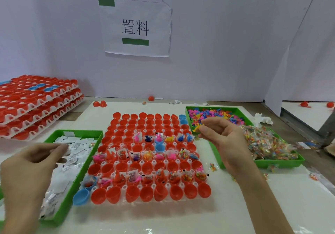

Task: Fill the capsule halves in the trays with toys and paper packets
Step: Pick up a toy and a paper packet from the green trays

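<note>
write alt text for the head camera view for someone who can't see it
A person's right hand pinches a small yellow toy at the right edge of a white tray of red capsule halves, some rows holding toys and packets. The left hand hovers over a green bin of white paper packets; a green bin of colourful toys sits to the right.

Glossy red plastic on the capsule halves (pixel 147 194), smooth and shiny, and the green bin (pixel 81 177) is smooth plastic too (duller sheen there). The white packets (pixel 76 145) look like matt paper, the bagged toys (pixel 268 146) sit in crinkly clear film, the table cover (pixel 181 219) gleams.
</note>
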The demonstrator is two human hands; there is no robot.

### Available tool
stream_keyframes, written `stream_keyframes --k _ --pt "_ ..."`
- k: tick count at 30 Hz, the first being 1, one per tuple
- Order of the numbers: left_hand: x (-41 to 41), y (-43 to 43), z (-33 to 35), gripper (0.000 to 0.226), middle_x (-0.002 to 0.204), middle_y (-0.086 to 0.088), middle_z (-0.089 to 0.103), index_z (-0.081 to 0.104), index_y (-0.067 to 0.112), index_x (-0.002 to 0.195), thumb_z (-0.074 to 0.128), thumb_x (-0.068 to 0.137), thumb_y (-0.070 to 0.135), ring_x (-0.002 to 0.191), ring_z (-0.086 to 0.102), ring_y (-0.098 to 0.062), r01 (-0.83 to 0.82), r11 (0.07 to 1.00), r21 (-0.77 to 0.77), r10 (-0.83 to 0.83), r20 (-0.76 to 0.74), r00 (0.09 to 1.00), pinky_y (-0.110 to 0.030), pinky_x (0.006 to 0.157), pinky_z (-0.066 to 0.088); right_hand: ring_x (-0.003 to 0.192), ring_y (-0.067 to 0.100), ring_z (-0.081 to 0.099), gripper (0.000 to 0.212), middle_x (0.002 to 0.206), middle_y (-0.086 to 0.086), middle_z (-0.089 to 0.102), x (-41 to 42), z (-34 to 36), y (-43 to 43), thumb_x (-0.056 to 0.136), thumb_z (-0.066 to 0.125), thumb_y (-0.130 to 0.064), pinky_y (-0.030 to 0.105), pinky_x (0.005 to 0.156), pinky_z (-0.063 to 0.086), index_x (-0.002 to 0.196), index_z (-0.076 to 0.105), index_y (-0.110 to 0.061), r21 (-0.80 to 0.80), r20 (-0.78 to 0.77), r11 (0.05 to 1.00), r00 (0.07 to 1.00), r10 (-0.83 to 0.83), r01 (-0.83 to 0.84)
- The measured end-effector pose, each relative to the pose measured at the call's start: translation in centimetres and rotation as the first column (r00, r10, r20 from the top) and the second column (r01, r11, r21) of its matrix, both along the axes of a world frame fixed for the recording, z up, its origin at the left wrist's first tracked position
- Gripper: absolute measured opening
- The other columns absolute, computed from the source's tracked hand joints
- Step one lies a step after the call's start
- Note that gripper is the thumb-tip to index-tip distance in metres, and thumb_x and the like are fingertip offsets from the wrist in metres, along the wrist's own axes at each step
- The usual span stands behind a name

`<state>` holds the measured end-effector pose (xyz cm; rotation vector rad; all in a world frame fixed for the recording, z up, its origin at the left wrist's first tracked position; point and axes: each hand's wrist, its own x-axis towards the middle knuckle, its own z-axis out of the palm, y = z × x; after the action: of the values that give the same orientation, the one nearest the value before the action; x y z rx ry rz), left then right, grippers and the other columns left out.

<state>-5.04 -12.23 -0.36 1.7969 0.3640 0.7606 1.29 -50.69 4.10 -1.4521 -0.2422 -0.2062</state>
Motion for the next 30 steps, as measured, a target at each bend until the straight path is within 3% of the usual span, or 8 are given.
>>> stream_keyframes --k 2,5,8,12,16,20,26,30 --pt "0.0 -3.9 2.9 0.022 0.079 0.005 0.074 0.073 0.035 0.083 0.076 0.068 0.052 0.058 0.061 -0.003 0.034 0.997 -0.062 -0.025 0.133 0.991 -0.017 0.056 0.053 0.086 0.023 0.075 0.017 0.09 0.009 0.077 -0.4 1.3 0.7 0.071 0.079 -0.026 0.025 0.076 0.058 0.088 0.078 -0.023 -0.015 0.061 0.999 0.997 0.052 -0.052" --pt "1.1 -11.4 6.4 0.019 0.068 0.012 0.07 0.074 0.032 0.076 0.075 0.068 0.049 0.056 0.058 0.002 0.233 0.966 -0.11 -0.197 0.269 0.943 -0.012 0.053 0.051 0.082 0.017 0.074 0.013 0.088 0.002 0.077 -0.9 3.9 2.0 0.075 0.079 -0.026 0.023 0.075 0.057 0.087 0.078 -0.027 -0.046 0.171 0.992 0.978 0.123 -0.116" --pt "1.9 -17.5 8.4 0.017 0.064 0.006 0.07 0.071 0.018 0.078 0.078 0.073 0.033 0.057 0.063 -0.004 0.44 0.875 -0.204 -0.361 0.329 0.872 -0.015 0.058 0.053 0.078 0.01 0.071 0.012 0.083 -0.005 0.075 -1.5 5.9 2.9 0.075 0.078 -0.03 0.019 0.073 0.055 0.087 0.079 -0.028 -0.013 0.272 0.985 0.948 0.166 -0.169" --pt "1.5 -21.4 8.3 0.031 0.071 -0.005 0.074 0.074 0.006 0.087 0.078 0.07 0.032 0.065 0.071 -0.013 0.55 0.772 -0.319 -0.412 0.407 0.815 -0.02 0.064 0.056 0.076 0.01 0.073 0.011 0.082 -0.005 0.075 -3.2 5.9 3.2 0.08 0.078 -0.028 0.02 0.068 0.056 0.091 0.078 -0.027 0.053 0.324 0.982 0.933 0.156 -0.183" --pt "0.1 -22.8 7.3 0.027 0.076 -0.007 0.076 0.078 0.013 0.085 0.076 0.067 0.034 0.069 0.073 -0.016 0.593 0.684 -0.424 -0.439 0.411 0.799 -0.019 0.064 0.057 0.078 0.016 0.073 0.013 0.083 0.0 0.076 -4.4 4.1 3.0 0.078 0.082 -0.019 0.022 0.071 0.056 0.088 0.077 -0.025 0.067 0.353 0.996 0.935 0.028 -0.056" --pt "-0.5 -22.8 7.0 0.019 0.073 -0.005 0.074 0.08 0.016 0.079 0.072 0.075 0.032 0.067 0.072 -0.014 0.608 0.616 -0.5 -0.473 0.382 0.794 -0.019 0.062 0.056 0.082 0.017 0.074 0.011 0.084 0.001 0.077 -4.9 3.3 2.7 0.08 0.08 -0.01 0.022 0.075 0.055 0.087 0.078 -0.018 -0.036 0.359 0.999 0.933 0.002 0.012" --pt "-0.6 -22.1 6.7 0.033 0.082 -0.006 0.078 0.082 0.018 0.09 0.062 0.082 0.043 0.077 0.076 -0.017 0.625 0.616 -0.479 -0.553 0.302 0.777 -0.02 0.064 0.057 0.081 0.019 0.07 0.015 0.086 0.0 0.075 -4.7 2.6 2.9 0.08 0.078 -0.004 0.031 0.075 0.058 0.087 0.077 -0.017 -0.152 0.376 0.984 0.926 -0.033 0.096" --pt "-0.8 -21.7 6.0 0.031 0.089 -0.003 0.079 0.077 0.02 0.104 0.072 0.076 0.03 0.085 0.077 -0.017 0.654 0.674 -0.344 -0.611 0.239 0.755 -0.017 0.071 0.057 0.085 0.021 0.07 0.02 0.087 0.004 0.073 -4.5 1.6 2.7 0.083 0.077 0.0 0.035 0.076 0.058 0.087 0.077 -0.019 -0.183 0.35 0.976 0.935 -0.045 0.116"
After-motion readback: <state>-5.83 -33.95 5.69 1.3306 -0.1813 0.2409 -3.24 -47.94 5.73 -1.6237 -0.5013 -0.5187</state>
